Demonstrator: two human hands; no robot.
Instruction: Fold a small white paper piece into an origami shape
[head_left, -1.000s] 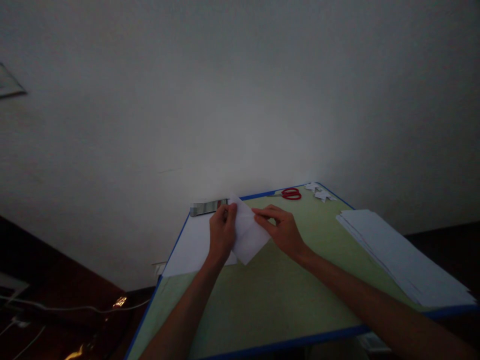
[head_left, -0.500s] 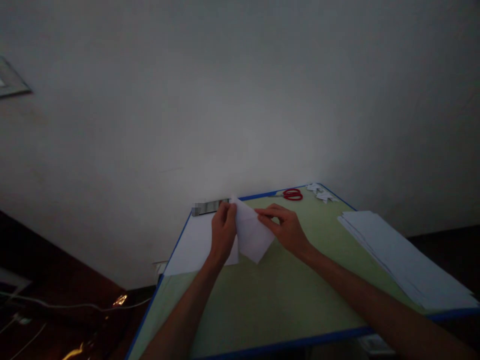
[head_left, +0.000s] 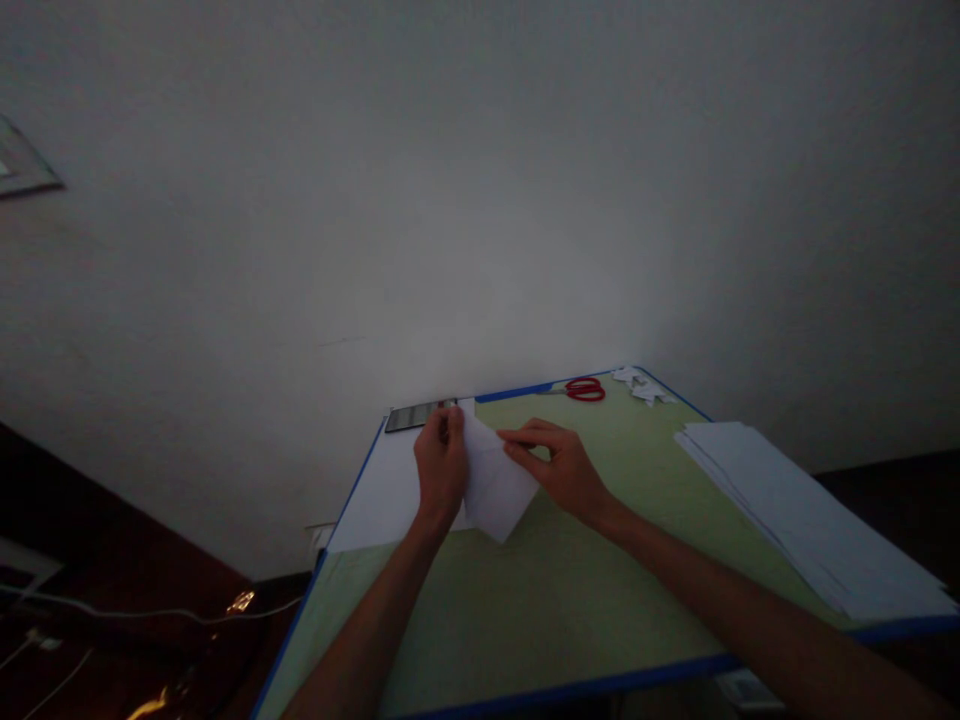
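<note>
A folded piece of white paper [head_left: 496, 485] is held up between both hands above the table. My left hand [head_left: 441, 460] is closed round its left edge, thumb uppermost. My right hand [head_left: 559, 465] pinches the paper's upper right edge between thumb and fingertips. Beneath and left of the left hand lies a flat white sheet [head_left: 375, 500], partly covered by that hand and the folded paper. A phone [head_left: 411, 416] rests at the sheet's far edge, just beyond the left hand.
Red-handled scissors [head_left: 585, 390] lie at the back of the green table [head_left: 555, 610], beside small paper scraps [head_left: 639, 385] in the far corner. A stack of white paper [head_left: 810, 520] lies along the right side. A wall [head_left: 487, 200] rises behind the table.
Both hands have shifted slightly left and toward me with the folded paper, its lower corner now lower. The grip looks the same, and the scissors, stack and scraps have stayed put.
</note>
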